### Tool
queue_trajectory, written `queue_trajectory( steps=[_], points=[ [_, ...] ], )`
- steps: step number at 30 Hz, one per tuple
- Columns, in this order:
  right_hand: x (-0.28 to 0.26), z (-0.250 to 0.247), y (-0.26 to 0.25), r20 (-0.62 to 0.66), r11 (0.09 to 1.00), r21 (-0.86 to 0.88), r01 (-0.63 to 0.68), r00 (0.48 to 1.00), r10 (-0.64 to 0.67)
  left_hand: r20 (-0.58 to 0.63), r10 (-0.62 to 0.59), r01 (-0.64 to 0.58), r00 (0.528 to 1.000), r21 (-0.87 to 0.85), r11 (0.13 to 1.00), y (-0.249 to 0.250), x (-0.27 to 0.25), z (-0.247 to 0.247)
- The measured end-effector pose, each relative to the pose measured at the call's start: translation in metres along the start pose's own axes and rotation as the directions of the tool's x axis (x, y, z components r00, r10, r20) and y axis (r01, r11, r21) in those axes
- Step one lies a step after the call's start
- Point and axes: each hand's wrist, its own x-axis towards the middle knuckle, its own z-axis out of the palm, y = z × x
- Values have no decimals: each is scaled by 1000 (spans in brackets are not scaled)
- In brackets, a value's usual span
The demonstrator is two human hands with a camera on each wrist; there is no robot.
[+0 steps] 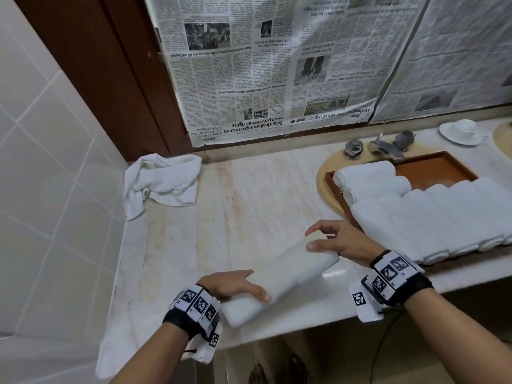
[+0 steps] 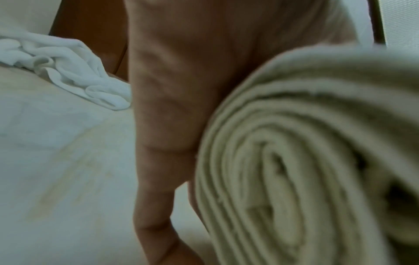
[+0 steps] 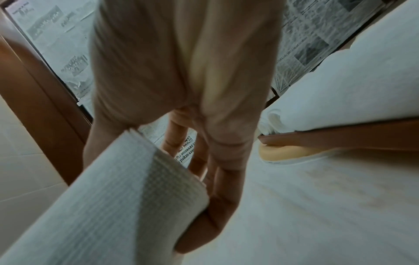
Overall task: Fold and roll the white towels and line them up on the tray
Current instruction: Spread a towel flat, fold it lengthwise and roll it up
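A rolled white towel [image 1: 291,275] lies slanted at the counter's front edge, held at both ends. My left hand [image 1: 253,284] grips its near end, thumb across the top; the spiral end [image 2: 294,161] fills the left wrist view beside a finger [image 2: 163,125]. My right hand [image 1: 314,239] holds the far end [image 3: 113,206], thumb on top and fingers arched behind it. The brown wooden tray [image 1: 437,167] sits over the sink at right. It carries two rolls [image 1: 368,173] at its far left and a row of several rolls [image 1: 443,217] in front.
A crumpled white towel [image 1: 163,181] lies at the counter's back left corner, against the tiled wall [image 1: 41,162]. Behind the tray stand a faucet [image 1: 385,148] and a cup on a saucer [image 1: 461,130]. Newspaper [image 1: 277,65] covers the mirror. The marble counter [image 1: 249,195] stretches between.
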Motion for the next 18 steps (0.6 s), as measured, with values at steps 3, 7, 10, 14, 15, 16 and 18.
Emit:
queue_trajectory(
  steps=[3, 7, 10, 14, 15, 16, 18],
  points=[
    [0, 2, 2, -6, 999, 38, -10, 1000, 10, 35, 8, -6, 999, -76, 997, -5, 2, 0],
    [3, 6, 16, -1, 994, 97, -51, 999, 51, 25, 3, -2, 1000, -30, 1000, -9, 3, -5],
    [9, 9, 28, -2, 987, 144, -72, 997, 73, -56, -26, 29, 998, 63, 998, -11, 4, -14],
    [14, 12, 37, -10, 976, 198, -86, 996, 89, -108, -38, 50, 993, 103, 993, -10, 2, -25],
    [14, 12, 40, -10, 976, 197, -93, 995, 97, -120, -41, 57, 992, 128, 990, -8, 2, -26],
    [15, 13, 43, -9, 975, 196, -101, 994, 105, -138, -48, 72, 989, 174, 982, -7, 3, -27],
    [16, 14, 52, -15, 976, 182, -123, 992, 128, -177, -62, 107, 982, 258, 960, -6, 5, -28]
  ],
)
